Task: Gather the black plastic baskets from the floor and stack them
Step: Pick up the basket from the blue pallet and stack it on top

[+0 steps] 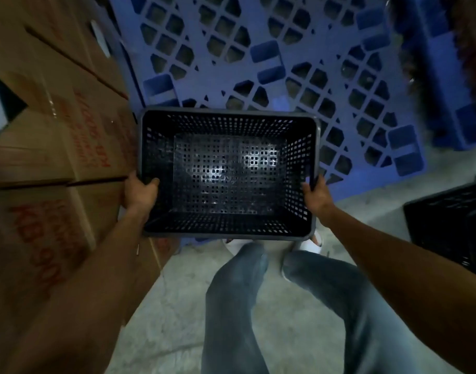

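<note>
A black perforated plastic basket (228, 174) is held level in front of me, its open top facing up and its inside empty. My left hand (141, 191) grips its left rim near the front corner, fingers curled over the edge. My right hand (316, 194) grips the right rim the same way. The basket hangs above my feet and the front edge of a blue pallet. A second black basket (450, 228) sits at the right edge of the view, partly cut off.
Stacked brown cardboard boxes (50, 147) with red print stand close on my left. A blue plastic pallet (272, 63) lies ahead on the floor, with another blue pallet (447, 76) at the right. Grey concrete floor (172, 306) is under my legs.
</note>
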